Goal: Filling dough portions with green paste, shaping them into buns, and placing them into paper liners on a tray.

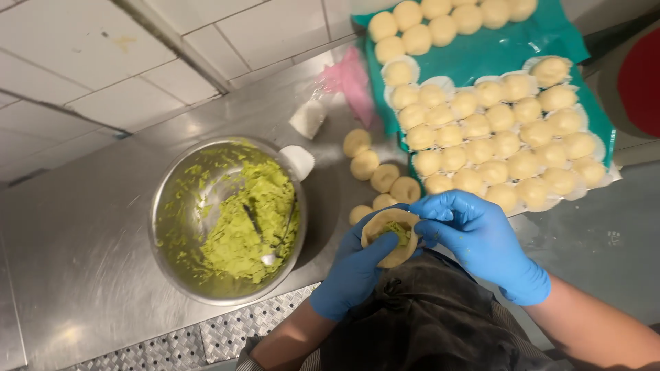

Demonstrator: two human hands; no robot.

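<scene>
My left hand (352, 271), in a blue glove, cups a flattened round of pale dough (390, 235) with green filling in its middle. My right hand (481, 240), also gloved in blue, pinches the dough's right rim with thumb and fingers. To the left stands a steel bowl (165, 206) of green paste with a spoon (265, 237) lying in it. Several loose dough balls (385, 177) lie on the steel counter just beyond my hands.
A teal sheet (495, 51) at the upper right carries several rows of dough balls, some in white paper cups. A pink bag (354, 79) and small white paper cups (307, 118) lie behind the bowl. White tiled wall at the left, perforated counter edge near me.
</scene>
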